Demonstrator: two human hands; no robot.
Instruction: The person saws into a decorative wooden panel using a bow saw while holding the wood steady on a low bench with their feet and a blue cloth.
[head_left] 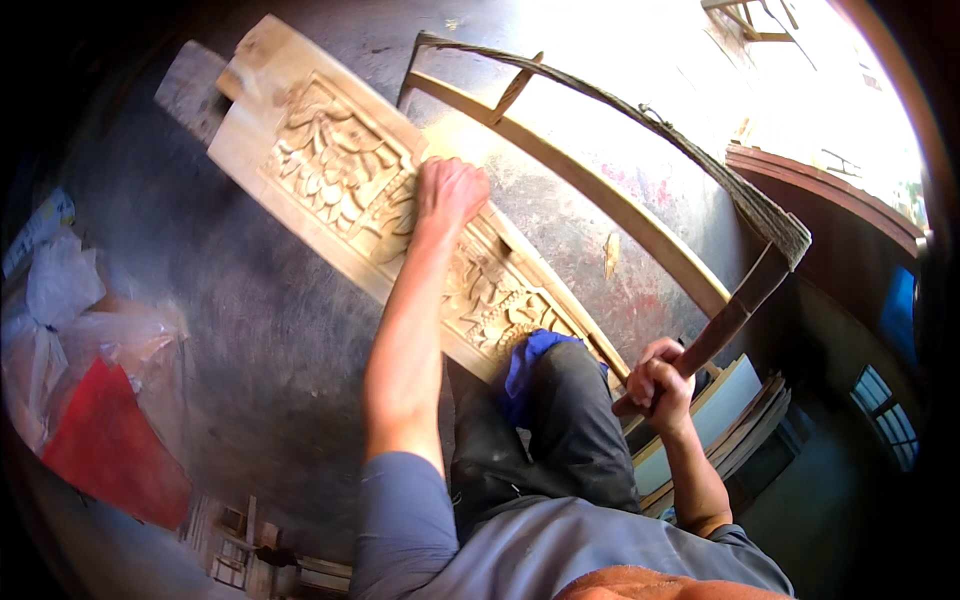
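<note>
A long pale wooden board (322, 160) with carved leaves and flowers lies slantwise in front of me, its far end toward the upper left. My left hand (452, 190) is closed over its right edge near the middle. In my right hand (660, 385) is the dark end post of a wooden frame saw (602, 190), gripped low down by the board's near end. The saw's twisted cord and long beam stretch away beyond the board. Its blade cannot be made out. A blue cloth (528, 372) is between my bent knee and the board.
A greyish plank end (192, 88) sticks out beneath the board's far end. Clear plastic bags (62, 285) and a red sheet (118, 445) lie at the left. Stacked boards (745, 420) stand beside my right arm. A chip of wood (611, 256) rests on the dark stained floor.
</note>
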